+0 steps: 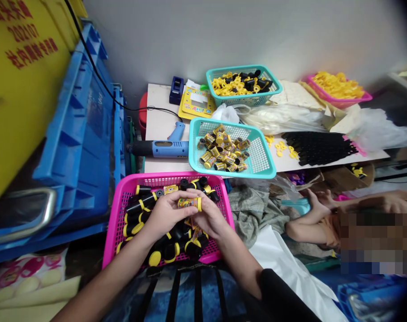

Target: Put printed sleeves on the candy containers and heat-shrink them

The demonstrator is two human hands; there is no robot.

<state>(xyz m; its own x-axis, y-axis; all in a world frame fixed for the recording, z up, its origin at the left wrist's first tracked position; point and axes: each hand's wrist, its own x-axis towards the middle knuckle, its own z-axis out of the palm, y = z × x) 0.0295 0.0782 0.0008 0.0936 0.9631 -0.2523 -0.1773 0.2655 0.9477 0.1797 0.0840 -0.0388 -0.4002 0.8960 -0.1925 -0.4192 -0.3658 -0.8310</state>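
A small yellow-capped cylinder with a printed label (189, 203) is held between both hands, lying roughly level. My left hand (168, 212) is closed around its left end, and my right hand (210, 217) grips the capped right end. Below them is a pink basket (111, 223) of black cylinders with yellow caps (171, 250). A few printed labels lie among these, partly hidden by my hands. Just beyond, a teal basket (262, 154) contains several labelled cylinders (225, 150) like the one in my hands.
A blue heat gun (169, 149) lies left of the teal basket, its cord trailing. Another teal basket (243, 98) and a pink basket (354, 102) of yellow parts stand behind. Black strips (319, 148) lie right. Blue crates (79, 147) rise left. A co-worker's arm (310, 219) is at right.
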